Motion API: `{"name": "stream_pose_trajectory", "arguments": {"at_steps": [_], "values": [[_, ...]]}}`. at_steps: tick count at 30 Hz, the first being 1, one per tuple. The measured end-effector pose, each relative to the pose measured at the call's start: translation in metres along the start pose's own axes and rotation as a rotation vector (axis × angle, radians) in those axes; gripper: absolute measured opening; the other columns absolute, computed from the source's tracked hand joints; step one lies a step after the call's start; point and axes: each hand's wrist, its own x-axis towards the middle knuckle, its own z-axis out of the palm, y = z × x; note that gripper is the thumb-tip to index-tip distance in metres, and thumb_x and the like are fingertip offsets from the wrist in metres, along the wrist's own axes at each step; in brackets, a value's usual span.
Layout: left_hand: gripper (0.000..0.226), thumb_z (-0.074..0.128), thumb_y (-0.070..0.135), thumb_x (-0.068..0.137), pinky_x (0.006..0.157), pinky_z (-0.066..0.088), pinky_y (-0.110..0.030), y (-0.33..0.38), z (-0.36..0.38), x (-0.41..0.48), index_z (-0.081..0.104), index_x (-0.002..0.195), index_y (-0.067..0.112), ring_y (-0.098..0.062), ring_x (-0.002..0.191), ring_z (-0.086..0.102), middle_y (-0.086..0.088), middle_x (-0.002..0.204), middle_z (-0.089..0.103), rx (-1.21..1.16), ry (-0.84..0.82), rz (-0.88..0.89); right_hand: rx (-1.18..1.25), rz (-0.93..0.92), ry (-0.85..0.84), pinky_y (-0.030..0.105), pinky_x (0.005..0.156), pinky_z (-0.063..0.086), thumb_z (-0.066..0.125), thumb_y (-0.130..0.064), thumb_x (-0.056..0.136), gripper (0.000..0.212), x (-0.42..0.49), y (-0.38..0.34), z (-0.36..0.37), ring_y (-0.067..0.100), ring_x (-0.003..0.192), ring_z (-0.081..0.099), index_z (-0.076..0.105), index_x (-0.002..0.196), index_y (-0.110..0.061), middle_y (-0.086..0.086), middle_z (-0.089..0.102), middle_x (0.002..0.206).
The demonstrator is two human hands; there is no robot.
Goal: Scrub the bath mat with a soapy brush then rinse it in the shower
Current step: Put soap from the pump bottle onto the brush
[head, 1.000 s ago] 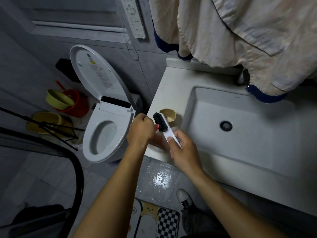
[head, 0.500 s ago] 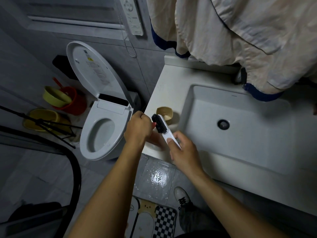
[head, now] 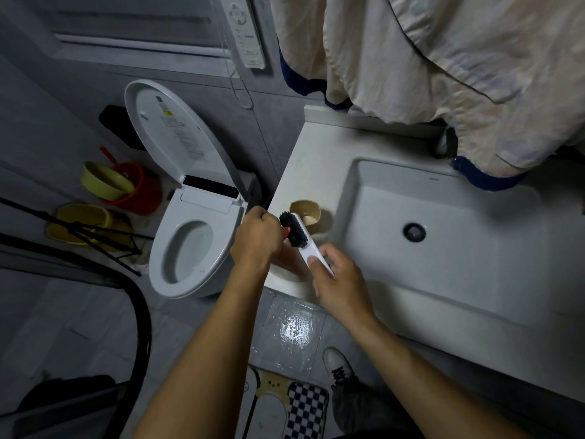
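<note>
Head view: right hand [head: 340,280] grips the brush [head: 299,236], left hand [head: 258,239] clutches a red item [head: 286,231] beside its bristles.

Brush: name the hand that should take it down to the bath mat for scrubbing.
Right. The right hand grips the brush by its white handle, with the bath mat on the floor below. The left hand is curled round a small red item at the bristles.

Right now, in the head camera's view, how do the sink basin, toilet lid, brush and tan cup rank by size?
1. the sink basin, largest
2. the toilet lid
3. the brush and tan cup, unranked: the brush looks longer, but it is held nearer the camera and covers part of the cup.
</note>
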Motion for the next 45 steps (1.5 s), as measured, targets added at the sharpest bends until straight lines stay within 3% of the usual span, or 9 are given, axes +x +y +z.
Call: {"name": "stream_pose_trajectory", "arguments": {"at_steps": [3,8,15,24,32,40,42,45], "values": [[0.004,0.057,0.026,0.091,0.078,0.040,-0.039,0.000,-0.005,0.000,0.054,0.089,0.026,-0.027,0.093,0.053,0.005,0.100,0.062,0.025,0.007,0.011,-0.012,0.001,-0.004,0.045,0.061,0.051,0.054,-0.038,0.100,0.024,0.000,-0.001,-0.001,0.033,0.069,0.058,0.052,0.091,-0.016,0.012,0.058,0.073],[0.015,0.047,0.029,0.090,0.095,0.045,-0.052,0.007,-0.013,-0.008,0.058,0.099,0.028,-0.031,0.104,0.056,0.001,0.111,0.066,0.056,0.050,0.058,-0.031,0.009,-0.017,0.044,0.060,0.050,0.055,-0.037,0.099,0.025,-0.001,-0.005,-0.004,0.031,0.067,0.057,0.051,0.089,-0.015,0.009,0.060,0.071],[0.031,0.032,0.032,0.085,0.098,0.045,-0.054,0.000,-0.006,-0.008,0.057,0.102,0.026,-0.036,0.109,0.055,-0.005,0.115,0.067,0.073,0.032,0.031,-0.104,-0.022,0.018,0.034,0.057,0.041,0.058,-0.032,0.099,0.025,-0.005,-0.005,-0.003,0.019,0.065,0.051,0.050,0.085,-0.013,0.004,0.057,0.073],[0.024,0.036,0.031,0.084,0.094,0.047,-0.054,0.009,-0.015,-0.012,0.054,0.099,0.031,-0.032,0.105,0.057,0.002,0.108,0.068,0.044,0.043,0.039,-0.095,-0.035,0.045,0.026,0.052,0.034,0.057,-0.034,0.100,0.025,-0.007,-0.012,-0.001,0.021,0.066,0.052,0.051,0.089,-0.013,0.007,0.058,0.075],[0.014,0.044,0.028,0.091,0.095,0.046,-0.051,0.001,-0.006,-0.009,0.056,0.098,0.029,-0.032,0.104,0.058,0.001,0.109,0.069,0.001,0.029,-0.002,-0.133,-0.026,0.070,0.034,0.056,0.040,0.057,-0.036,0.100,0.027,-0.012,-0.006,-0.001,0.023,0.066,0.051,0.050,0.088,-0.013,0.007,0.055,0.072],[0.007,0.056,0.028,0.089,0.077,0.037,-0.040,0.005,-0.014,-0.006,0.054,0.095,0.030,-0.026,0.097,0.057,0.011,0.092,0.063,-0.012,0.044,-0.008,-0.122,-0.028,0.064,0.037,0.058,0.042,0.057,-0.038,0.100,0.028,-0.011,-0.013,-0.003,0.022,0.067,0.052,0.051,0.090,-0.013,0.006,0.057,0.074],[0.006,0.054,0.027,0.090,0.079,0.040,-0.040,0.004,-0.010,-0.007,0.055,0.095,0.029,-0.027,0.098,0.057,0.013,0.089,0.063,-0.019,0.053,-0.011,-0.127,-0.029,0.071,0.032,0.056,0.039,0.057,-0.038,0.100,0.026,-0.011,-0.012,-0.005,0.020,0.066,0.051,0.051,0.089,-0.014,0.003,0.056,0.072],[0.009,0.049,0.026,0.091,0.091,0.047,-0.046,0.001,-0.006,-0.009,0.057,0.095,0.027,-0.030,0.101,0.059,0.004,0.103,0.068,-0.019,0.034,-0.011,-0.142,-0.022,0.062,0.032,0.056,0.040,0.057,-0.036,0.100,0.024,-0.011,-0.010,-0.007,0.017,0.064,0.053,0.051,0.089,-0.016,-0.001,0.058,0.071]]}}
